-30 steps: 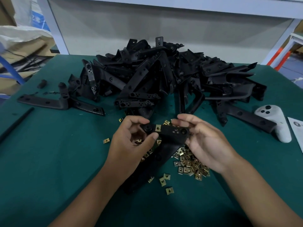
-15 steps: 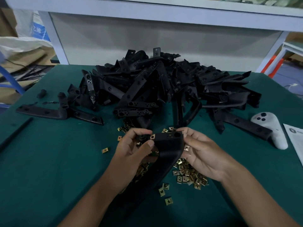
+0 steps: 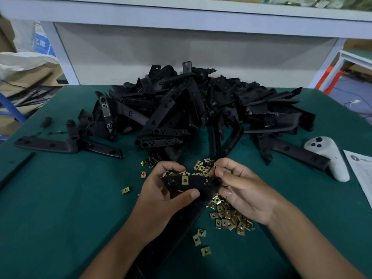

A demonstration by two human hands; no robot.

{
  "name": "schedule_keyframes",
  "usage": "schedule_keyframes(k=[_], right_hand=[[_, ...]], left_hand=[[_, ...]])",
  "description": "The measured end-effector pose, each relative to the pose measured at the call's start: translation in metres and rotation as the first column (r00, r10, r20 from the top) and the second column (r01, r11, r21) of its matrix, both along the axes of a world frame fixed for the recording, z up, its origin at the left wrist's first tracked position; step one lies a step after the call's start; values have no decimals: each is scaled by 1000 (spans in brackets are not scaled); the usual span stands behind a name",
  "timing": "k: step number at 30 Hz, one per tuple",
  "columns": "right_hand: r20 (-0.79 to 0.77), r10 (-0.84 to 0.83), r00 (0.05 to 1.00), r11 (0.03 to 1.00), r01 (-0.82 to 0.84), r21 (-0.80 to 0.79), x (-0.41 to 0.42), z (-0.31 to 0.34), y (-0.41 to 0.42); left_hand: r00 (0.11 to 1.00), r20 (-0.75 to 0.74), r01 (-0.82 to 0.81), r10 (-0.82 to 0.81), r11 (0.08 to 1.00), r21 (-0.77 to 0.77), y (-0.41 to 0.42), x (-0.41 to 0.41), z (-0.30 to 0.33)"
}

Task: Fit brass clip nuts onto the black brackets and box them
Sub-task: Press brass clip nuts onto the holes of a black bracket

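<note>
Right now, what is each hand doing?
Left hand: fingers curled round the black bracket, gripping it.
Right hand: fingers pinch the bracket's other end.

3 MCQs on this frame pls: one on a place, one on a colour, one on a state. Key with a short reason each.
1. Where does the white controller lie?
A. at the table's right side, beside the bracket pile
B. on the upper shelf
C. in the left hand

2. What colour is the table mat?
A. red
B. dark green
C. white

3. What is the state of the held bracket?
A. no clip nut on it
B. lying in a box
C. one brass clip nut sits on its top end

Key:
1 A: it rests on the mat right of the bracket pile.
2 B: the bare surface is dark green.
3 C: a brass clip nut shows on the bracket between the left hand and right hand, which both grip it.
</note>
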State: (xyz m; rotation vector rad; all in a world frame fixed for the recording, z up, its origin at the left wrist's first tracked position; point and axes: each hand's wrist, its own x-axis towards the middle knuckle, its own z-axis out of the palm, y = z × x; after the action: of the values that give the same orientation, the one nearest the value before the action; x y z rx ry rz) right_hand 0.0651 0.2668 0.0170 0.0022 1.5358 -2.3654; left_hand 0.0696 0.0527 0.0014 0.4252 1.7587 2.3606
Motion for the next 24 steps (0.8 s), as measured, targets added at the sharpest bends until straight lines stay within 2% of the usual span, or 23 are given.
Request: schedule_keyframes(k=[2,7,12,24], right_hand=[[-9,-2,1000,1000,2,19,1,2,0],[-42,-48,998,996,51,67,4,8,-2],[-110,-51,993,969,76,235,10,11,-8],[-193,-39,980,944,100,315,11,8,-11]], left_hand=[[1000,17,-16,16,1000,-13,0,1,0],[999,-52,-7,1,993,-116,0,5,0],[994,-112,-37,13,977,-211,2,6,0],[983,-178,-74,41,981,-182,1,6,1]])
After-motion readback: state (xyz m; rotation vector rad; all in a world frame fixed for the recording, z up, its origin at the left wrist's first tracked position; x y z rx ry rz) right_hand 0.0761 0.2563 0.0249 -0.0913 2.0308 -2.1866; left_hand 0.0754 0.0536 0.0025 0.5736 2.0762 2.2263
